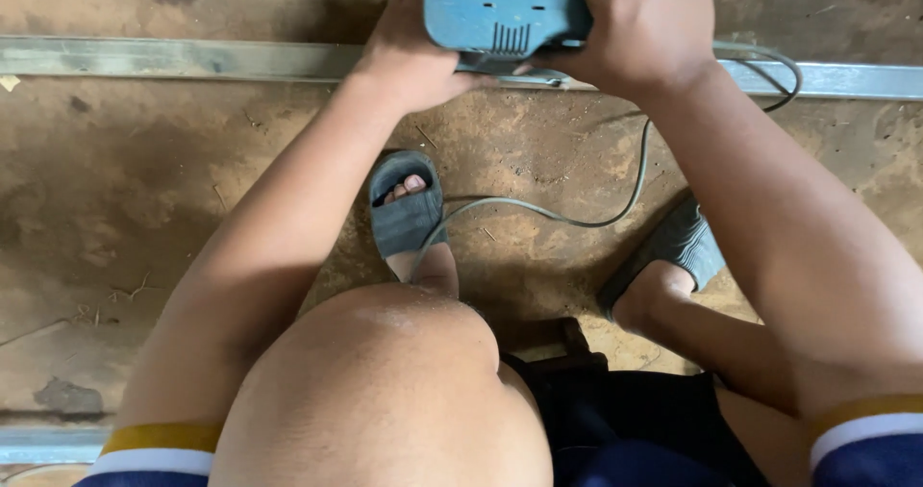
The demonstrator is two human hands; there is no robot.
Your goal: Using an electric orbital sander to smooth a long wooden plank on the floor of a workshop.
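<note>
A blue power tool [500, 8] with vent slots sits at the top of the head view, over a long grey metal bar [173, 59] that lies across the dirt floor. My left hand [409, 54] grips the tool's left side. My right hand [639, 25] wraps over its right end. A grey power cord [615, 208] runs from the tool, loops right, then trails down across the floor between my feet. The tool's working end is hidden beyond the frame's top edge.
I am crouched; my left knee [385, 391] fills the lower middle. Both feet wear grey sandals, the left sandal [406, 208] and the right sandal [673, 251]. Another metal strip [48, 444] lies at the bottom left on the dusty ground.
</note>
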